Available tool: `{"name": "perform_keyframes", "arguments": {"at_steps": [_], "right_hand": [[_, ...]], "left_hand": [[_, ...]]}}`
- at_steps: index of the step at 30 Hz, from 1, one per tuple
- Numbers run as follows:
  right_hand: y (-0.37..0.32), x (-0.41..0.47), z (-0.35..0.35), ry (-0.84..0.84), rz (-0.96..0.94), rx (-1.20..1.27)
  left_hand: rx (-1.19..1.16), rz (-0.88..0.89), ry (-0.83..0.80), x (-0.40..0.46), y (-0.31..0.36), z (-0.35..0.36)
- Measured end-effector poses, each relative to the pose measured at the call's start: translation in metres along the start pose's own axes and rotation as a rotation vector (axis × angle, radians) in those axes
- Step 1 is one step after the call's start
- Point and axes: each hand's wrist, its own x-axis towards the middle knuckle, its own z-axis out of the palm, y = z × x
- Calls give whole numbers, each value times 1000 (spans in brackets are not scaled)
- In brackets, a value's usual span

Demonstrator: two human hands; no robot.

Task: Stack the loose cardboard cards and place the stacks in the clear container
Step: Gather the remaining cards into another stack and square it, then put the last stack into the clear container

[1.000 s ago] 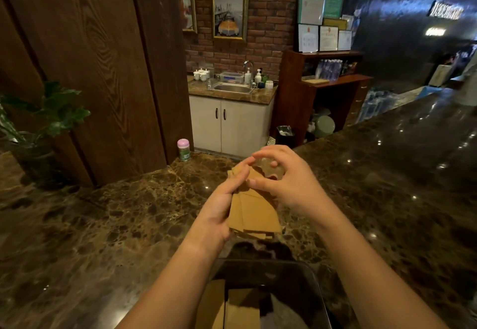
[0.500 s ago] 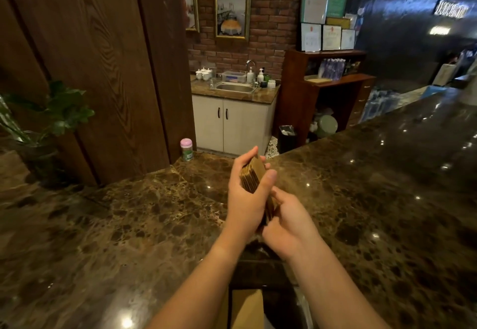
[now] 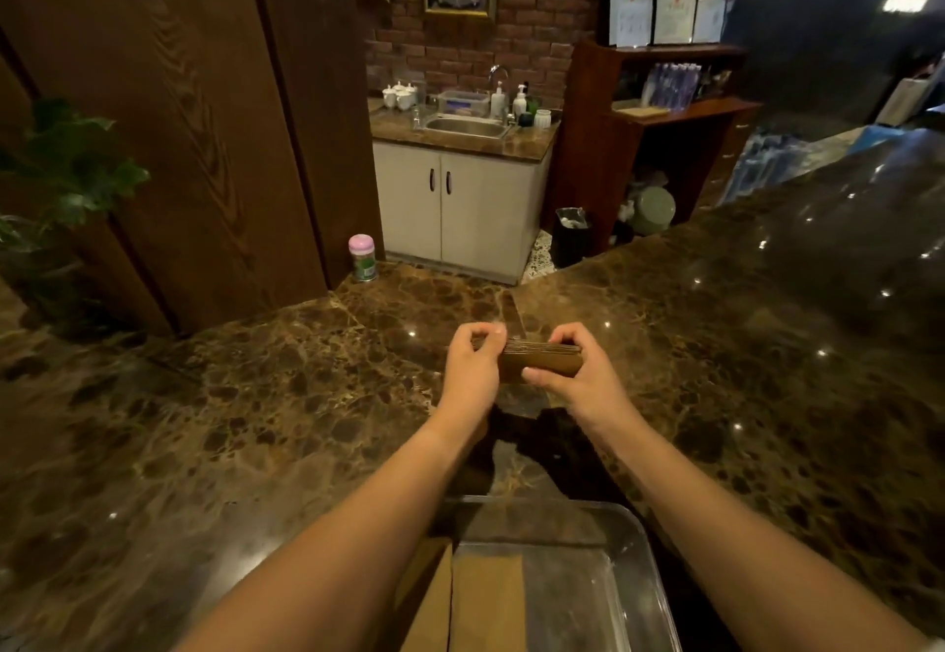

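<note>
Fingers [image 3: 483, 332] of the left hand [image 3: 473, 370] were curled over the top left end of the stack of cardboard cards [image 3: 539, 362], with the thumb behind it, pinching that end. Fingers [image 3: 567, 337] of the right hand [image 3: 583, 385] curled over the right end, and the right thumb [image 3: 537, 375] pressed flat against the near face. Both hands gripped the stack between them.

The stack stood on a long edge, level, with its card edges showing along the top. It was held above the marble counter [image 3: 255, 421]; whether its lower edge touched the counter could not be told.

The clear container [image 3: 629, 539] sat near the person, at the bottom of the view, between the forearms. Flat cardboard [image 3: 486, 595] already lay in its left part, while its right part showed bare plastic.

The step in hand appeared to be squaring the stack. To do this well, the lower edge should be tapped on the counter with a loosened grip, so that proud cards settle flush. The ends should then be pressed inward evenly. A firm pinch from both ends should be kept during the carry, since a slack grip would probably let middle cards slide out. The stack should be lowered into the bare part of the container, beside the cardboard already there.

A small pink-lidded jar [image 3: 361, 257] stood at the far edge of the counter, well apart from the hands.
</note>
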Motion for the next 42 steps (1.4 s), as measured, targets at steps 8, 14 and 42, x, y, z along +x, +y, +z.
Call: {"name": "perform_keyframes", "arguments": {"at_steps": [8, 14, 42], "right_hand": [[51, 36, -1, 92, 262, 133], [102, 40, 18, 202, 219, 48], [99, 44, 32, 320, 231, 414]], "left_hand": [[181, -27, -72, 44, -44, 13], [328, 4, -10, 52, -82, 9], [-180, -67, -87, 56, -97, 6]]}}
